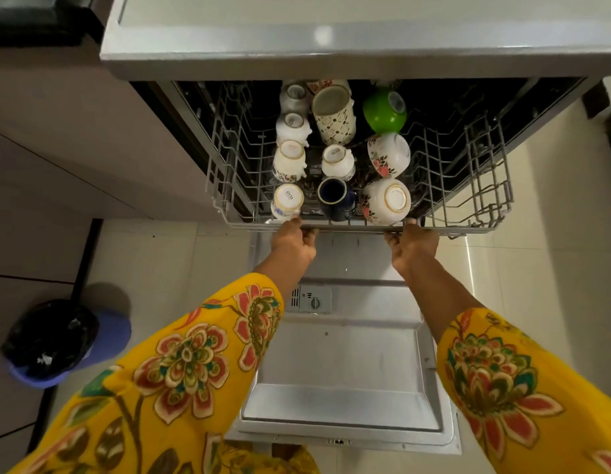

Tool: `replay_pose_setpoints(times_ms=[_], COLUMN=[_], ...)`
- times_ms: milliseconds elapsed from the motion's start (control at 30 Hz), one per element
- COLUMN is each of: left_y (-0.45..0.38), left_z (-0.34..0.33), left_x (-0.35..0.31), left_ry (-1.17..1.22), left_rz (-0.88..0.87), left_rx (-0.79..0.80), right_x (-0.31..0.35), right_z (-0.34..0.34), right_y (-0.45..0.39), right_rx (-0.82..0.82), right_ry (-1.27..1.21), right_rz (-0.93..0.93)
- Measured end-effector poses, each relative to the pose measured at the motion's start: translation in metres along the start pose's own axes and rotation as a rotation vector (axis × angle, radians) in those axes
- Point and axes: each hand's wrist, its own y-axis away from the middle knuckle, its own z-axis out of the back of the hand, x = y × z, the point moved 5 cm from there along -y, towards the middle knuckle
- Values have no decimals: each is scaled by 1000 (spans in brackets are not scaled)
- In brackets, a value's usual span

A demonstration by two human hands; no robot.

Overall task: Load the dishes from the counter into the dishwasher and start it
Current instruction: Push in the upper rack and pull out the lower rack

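The gray wire rack [358,155] in the middle of the frame holds upside-down cups and bowls. The left hand [293,242] and right hand [415,246] both hold its front bar, fingers curled round it.

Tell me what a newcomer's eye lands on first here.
The upper rack pulled out at centre, packed with upturned cups and bowls, a bright green bowl at its back. The left hand and right hand grip its front rail, above the open dishwasher door.
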Motion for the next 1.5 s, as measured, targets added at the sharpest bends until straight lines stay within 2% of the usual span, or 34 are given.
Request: replay_pose_setpoints(times_ms=[267, 433, 833, 1067, 1500], left_y=[-19, -24, -25, -31, -49], left_z=[-30, -33, -34, -51, -68], left_x=[-19, -22, -30, -38, -51], left_ry=[1, 66, 60, 91, 91], left_rz=[-83, -97, -122, -139, -161], left_rx=[32, 47, 55, 93, 114], right_x=[19, 19, 18, 29, 34], right_z=[-29, -38, -41, -50, -68], right_y=[-15, -15, -11, -24, -39], right_rx=[35, -28, -21, 84, 28], right_ry=[25, 90, 30, 29, 21], right_rz=[51, 84, 92, 117, 115])
